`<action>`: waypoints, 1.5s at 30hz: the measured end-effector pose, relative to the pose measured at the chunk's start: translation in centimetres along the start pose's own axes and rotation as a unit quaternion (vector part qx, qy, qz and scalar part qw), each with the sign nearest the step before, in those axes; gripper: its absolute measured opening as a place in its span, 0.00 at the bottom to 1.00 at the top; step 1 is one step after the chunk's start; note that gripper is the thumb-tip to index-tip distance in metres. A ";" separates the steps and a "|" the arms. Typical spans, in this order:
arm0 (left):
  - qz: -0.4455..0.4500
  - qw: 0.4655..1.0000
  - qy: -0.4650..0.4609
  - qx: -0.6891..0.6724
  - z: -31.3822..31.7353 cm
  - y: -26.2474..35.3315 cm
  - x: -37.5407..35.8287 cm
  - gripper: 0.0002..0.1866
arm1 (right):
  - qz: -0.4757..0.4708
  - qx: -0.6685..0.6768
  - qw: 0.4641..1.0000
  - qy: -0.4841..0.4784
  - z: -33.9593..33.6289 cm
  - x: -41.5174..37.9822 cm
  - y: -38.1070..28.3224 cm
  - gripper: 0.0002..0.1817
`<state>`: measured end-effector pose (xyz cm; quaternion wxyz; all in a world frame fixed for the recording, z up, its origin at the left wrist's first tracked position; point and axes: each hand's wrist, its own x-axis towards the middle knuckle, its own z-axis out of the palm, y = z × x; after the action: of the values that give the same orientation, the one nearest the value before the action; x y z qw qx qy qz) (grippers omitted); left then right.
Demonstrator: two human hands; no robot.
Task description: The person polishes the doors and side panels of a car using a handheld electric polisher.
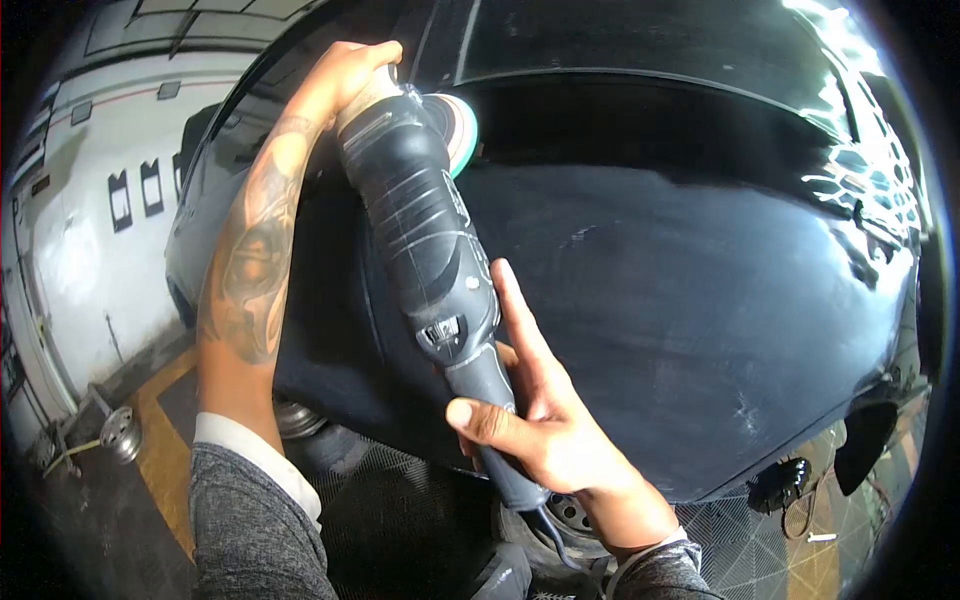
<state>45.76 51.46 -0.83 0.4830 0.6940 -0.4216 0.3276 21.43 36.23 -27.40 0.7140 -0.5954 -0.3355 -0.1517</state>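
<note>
A workshop with a pale wall on the left and a patterned floor below; a large, glossy black car body panel fills the centre and right. Across it slants a long, black, ribbed power polisher, its round, green-edged pad at the far end, beside the panel's upper left part. The left hand is curled over the far end of the polisher; the right hand wraps the near handle, thumb across it and index finger extended along the body.

The step in hand looks like working the pad over the panel, which shows hazy patches and pale scuffs. The next move seems to call for a steady grip at both ends — pad flat, black cord clear.

Most left fingertips are hidden, and the polisher covers part of the pad — whether it touches the panel or spins, I cannot tell. Glare washes out the far right, and dark edges crop the view.
</note>
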 end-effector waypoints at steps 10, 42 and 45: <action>0.111 0.990 -0.067 0.048 6.0 9.9 0.1 0.18 | -0.018 -0.027 0.997 0.068 -0.2 -6.5 -3.9 0.60; 0.248 0.951 -0.115 0.142 19.6 28.6 -0.6 0.28 | -0.128 0.011 0.941 0.313 -0.3 -14.1 -8.7 0.68; 0.175 0.976 -0.099 0.079 17.3 25.4 0.1 0.30 | -0.113 0.001 0.941 0.320 0.4 -12.4 -7.5 0.69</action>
<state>23.67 30.55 3.74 0.3179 0.6746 -0.5548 0.3690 7.67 32.47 -29.96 0.7626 -0.4732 -0.1546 -0.4130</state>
